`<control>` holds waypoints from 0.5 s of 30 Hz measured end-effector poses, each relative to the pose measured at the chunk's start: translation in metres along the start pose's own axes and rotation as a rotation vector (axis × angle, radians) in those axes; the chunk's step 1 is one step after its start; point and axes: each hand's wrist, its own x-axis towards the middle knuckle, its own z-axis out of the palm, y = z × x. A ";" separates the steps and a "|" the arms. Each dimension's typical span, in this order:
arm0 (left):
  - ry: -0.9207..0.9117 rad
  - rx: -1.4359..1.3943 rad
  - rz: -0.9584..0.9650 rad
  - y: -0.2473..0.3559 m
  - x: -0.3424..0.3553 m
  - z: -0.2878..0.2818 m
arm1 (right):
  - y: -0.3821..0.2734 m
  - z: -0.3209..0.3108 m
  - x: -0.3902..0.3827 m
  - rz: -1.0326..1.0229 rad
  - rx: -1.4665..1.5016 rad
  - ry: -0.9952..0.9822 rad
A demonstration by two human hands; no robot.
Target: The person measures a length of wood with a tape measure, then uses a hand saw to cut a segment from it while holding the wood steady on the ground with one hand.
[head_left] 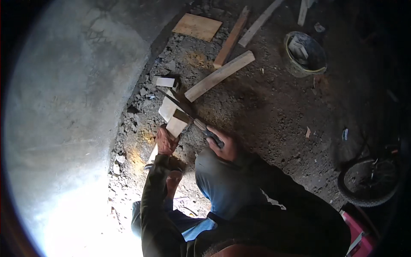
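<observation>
My right hand [225, 146] is closed around the dark handle of a handsaw [183, 105]. The saw's blade slants up and to the left, passing over a pale block [168, 107] on the ground. My left hand [166, 140] grips a pale wooden board [175, 125], whose far end lies by the block and the blade. Part of the board is hidden beneath that hand and wrist. Whether the saw teeth touch the wood cannot be made out. Just beyond the blade's tip sits a small white-topped offcut [165, 82].
A loose timber [220, 76] lies ahead, with a reddish beam [232, 36], a grey plank [261, 22] and a flat wooden sheet [198, 26] farther off. At far right stands a bucket [305, 70] holding scraps. A bicycle wheel [342, 184] is at right; a concrete slab [72, 85] borders the left.
</observation>
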 end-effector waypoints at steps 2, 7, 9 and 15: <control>0.013 -0.041 0.014 0.008 0.001 0.002 | 0.004 0.000 0.000 0.005 0.072 0.035; 0.002 0.079 -0.168 -0.005 0.015 -0.037 | -0.016 -0.014 -0.018 -0.156 0.073 0.041; 0.017 0.081 -0.214 -0.002 0.008 -0.062 | -0.017 -0.009 -0.017 -0.148 0.049 0.036; 0.120 -0.228 -0.163 0.043 -0.012 -0.163 | 0.035 -0.003 -0.011 0.027 0.029 0.045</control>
